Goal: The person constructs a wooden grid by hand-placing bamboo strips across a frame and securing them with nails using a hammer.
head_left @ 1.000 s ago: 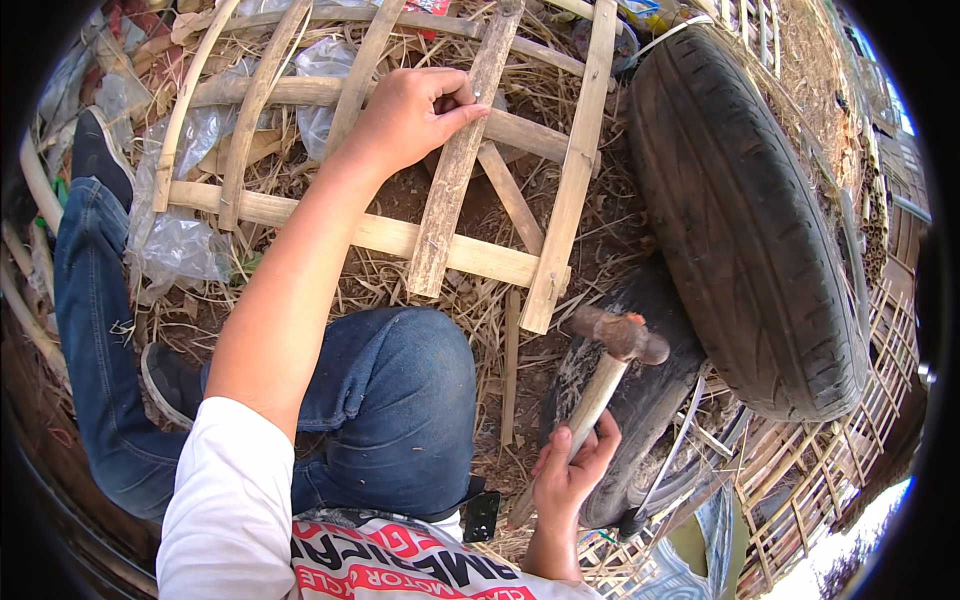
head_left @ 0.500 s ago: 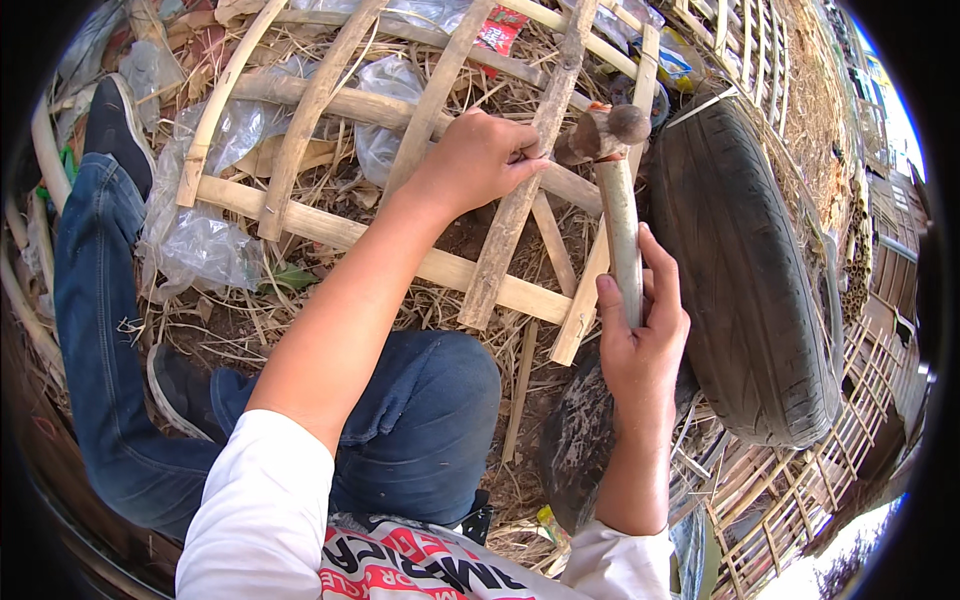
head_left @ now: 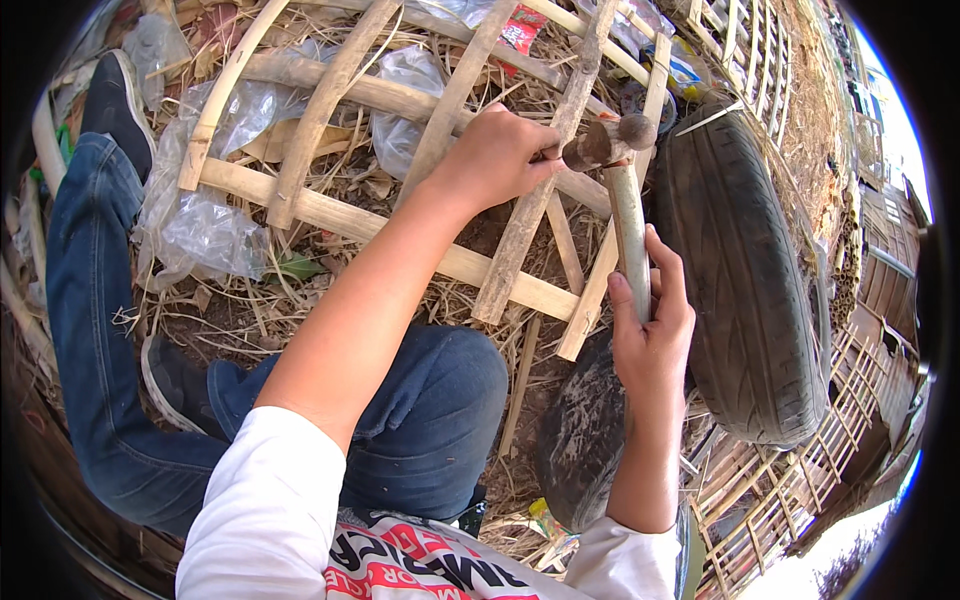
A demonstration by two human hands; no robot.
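My right hand [head_left: 655, 320] is wrapped around the pale handle of a ball-peen hammer [head_left: 628, 215], held upright in the picture with its rusty head at the far end. Close to the left of that head, my left hand [head_left: 503, 160] is closed in a pinch against an upright slat [head_left: 535, 215] of a wooden lattice frame [head_left: 340, 218]. Whatever the left fingertips pinch is too small or hidden to make out. The hammer head appears just beside these fingertips; I cannot tell if it touches the slat.
A worn black tyre [head_left: 745, 280] stands right of the hammer, and a dark rounded object [head_left: 580, 440] lies under my right forearm. Clear plastic sheets [head_left: 215, 235] and dry straw cover the ground beneath the lattice. More bamboo lattice [head_left: 800, 480] lies at the lower right. My bent knee [head_left: 430, 410] is near the frame.
The view has shifted slightly, so the lattice and both hands appear a little further right. Both hands keep their grips, and the hammer head stays beside the left fingertips.
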